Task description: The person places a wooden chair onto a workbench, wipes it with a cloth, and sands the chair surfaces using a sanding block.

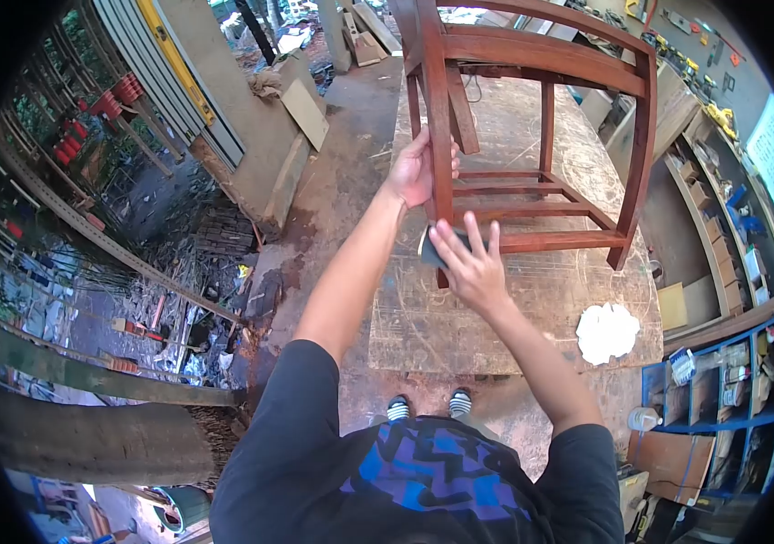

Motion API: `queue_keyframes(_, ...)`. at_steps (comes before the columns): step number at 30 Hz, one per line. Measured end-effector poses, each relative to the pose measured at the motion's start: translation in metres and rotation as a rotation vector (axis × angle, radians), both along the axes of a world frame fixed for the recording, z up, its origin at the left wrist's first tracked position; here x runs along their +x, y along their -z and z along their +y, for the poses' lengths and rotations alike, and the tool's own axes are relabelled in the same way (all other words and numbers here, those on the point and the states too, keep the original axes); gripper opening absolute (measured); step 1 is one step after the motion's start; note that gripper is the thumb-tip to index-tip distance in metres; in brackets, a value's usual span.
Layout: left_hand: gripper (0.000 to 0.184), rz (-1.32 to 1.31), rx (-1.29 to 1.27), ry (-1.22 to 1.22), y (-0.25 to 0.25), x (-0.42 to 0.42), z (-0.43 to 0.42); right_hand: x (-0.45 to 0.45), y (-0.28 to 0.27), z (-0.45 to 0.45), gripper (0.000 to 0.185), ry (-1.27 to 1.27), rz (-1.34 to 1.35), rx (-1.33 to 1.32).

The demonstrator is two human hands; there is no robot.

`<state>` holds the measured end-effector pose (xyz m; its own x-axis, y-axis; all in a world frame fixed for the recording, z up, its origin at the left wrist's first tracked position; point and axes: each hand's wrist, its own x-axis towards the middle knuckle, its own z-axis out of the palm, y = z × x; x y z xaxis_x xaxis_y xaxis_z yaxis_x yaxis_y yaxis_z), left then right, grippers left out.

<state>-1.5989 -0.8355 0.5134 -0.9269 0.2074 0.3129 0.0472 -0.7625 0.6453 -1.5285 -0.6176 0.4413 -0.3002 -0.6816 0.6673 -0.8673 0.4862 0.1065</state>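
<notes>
A reddish-brown wooden chair frame (545, 241) stands on the worn wooden table (496, 317). My left hand (416, 170) is wrapped round its near left upright, with the fingers partly behind the wood. Lower on the same upright, my right hand (470, 263) presses a dark sheet (430, 250), which looks like sandpaper, against the leg near the lower rail. The fingers of that hand are stretched out and spread over the sheet. A crumpled white cloth (607, 333) lies on the table to the right.
Blue shelving (713, 399) with bottles and small items stands at the lower right. Wooden shelves (700, 218) with boxes run along the right wall, with tools hanging above. Boards (305, 115) lean at the back left. Red clamps (115, 95) stand at the far left.
</notes>
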Motion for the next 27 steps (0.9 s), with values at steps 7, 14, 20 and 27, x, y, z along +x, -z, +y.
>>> queue_keyframes(7, 0.046, -0.008, -0.032, -0.121, -0.019, -0.001, 0.007, 0.067, 0.128, 0.101, 0.056, -0.225, -0.178, 0.226)
queue_keyframes(14, 0.049, -0.083, -0.061, -0.222, -0.015, -0.004, 0.009, -0.075, -0.165, -0.017, 0.056, 0.026, 0.26, -0.374)
queue_keyframes(20, 0.051, -0.101, -0.098, -0.308, -0.019, -0.003, 0.013, -0.137, -0.267, -0.101, 0.051, 0.126, 0.452, -0.399)
queue_keyframes(27, 0.051, -0.094, -0.099, -0.29, -0.018, -0.005, 0.01, -0.163, -0.244, -0.129, 0.055, 0.05, 0.275, -0.329)
